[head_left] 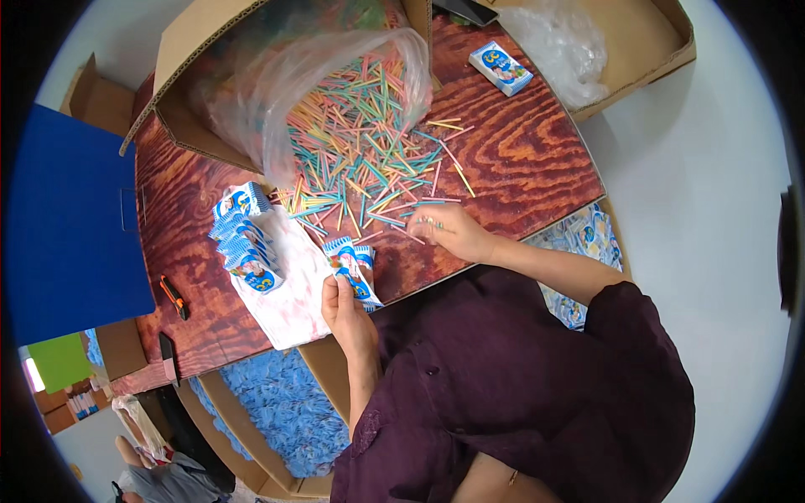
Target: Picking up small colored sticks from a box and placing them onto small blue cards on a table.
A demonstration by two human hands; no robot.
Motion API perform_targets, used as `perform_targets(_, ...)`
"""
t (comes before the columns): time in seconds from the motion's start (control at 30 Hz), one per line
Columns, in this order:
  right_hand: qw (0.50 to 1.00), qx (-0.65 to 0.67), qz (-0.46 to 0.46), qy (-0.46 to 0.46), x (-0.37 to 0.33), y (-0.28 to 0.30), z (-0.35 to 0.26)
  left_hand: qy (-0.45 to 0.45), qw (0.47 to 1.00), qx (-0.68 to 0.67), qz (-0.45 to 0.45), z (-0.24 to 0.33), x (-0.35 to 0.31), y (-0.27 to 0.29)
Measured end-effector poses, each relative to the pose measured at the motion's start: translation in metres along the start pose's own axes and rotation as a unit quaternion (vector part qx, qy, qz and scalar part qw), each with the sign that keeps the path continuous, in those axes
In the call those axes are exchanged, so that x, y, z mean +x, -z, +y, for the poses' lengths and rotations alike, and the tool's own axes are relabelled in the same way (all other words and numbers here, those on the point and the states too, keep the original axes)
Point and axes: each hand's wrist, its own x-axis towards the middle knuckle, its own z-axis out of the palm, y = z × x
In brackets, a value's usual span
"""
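Note:
My left hand [342, 312] is closed on a blue-and-white packet [350, 267] with a zigzag-patterned edge, near the table's front edge. A second packet shows partly behind it. To the right, my right hand [453, 233] is closed, and small coloured ends show at its fingers, seemingly a bunch of thin pastel sticks. It is just above the near edge of a heap of pink, yellow and blue-green sticks [352, 126], which spills from a clear plastic bag [281, 126]. On white paper [289, 306] at the left lie several similar blue-and-white packets [243, 239], overlapping in a row.
A big cardboard box [201, 42] lies around the bag. Another small box [501, 69] rests at the far right. An orange-black utility knife [173, 296] and a dark-bladed knife [168, 356] lie left. Below the table, boxes hold blue wrappers [281, 411] and printed packets [587, 243].

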Motion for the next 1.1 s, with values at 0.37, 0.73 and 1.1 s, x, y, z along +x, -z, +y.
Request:
perform_targets(0.37,0.989,0.039,-0.036,-0.138,0.065,0.028,-0.01,-0.003,1.0,-0.024,-0.005,0.006,-0.001,0.004)
perform_targets(0.73,0.958,-0.26,0.104,0.054,0.073,0.036,-0.036,0.014,1.0,-0.023,-0.013,0.002,-0.001,0.001)
perform_targets(1.1,0.979,0.137,0.146,0.023,0.024,-0.005,-0.021,0.022,1.0,0.0,-0.01,-0.001,-0.007,0.003)
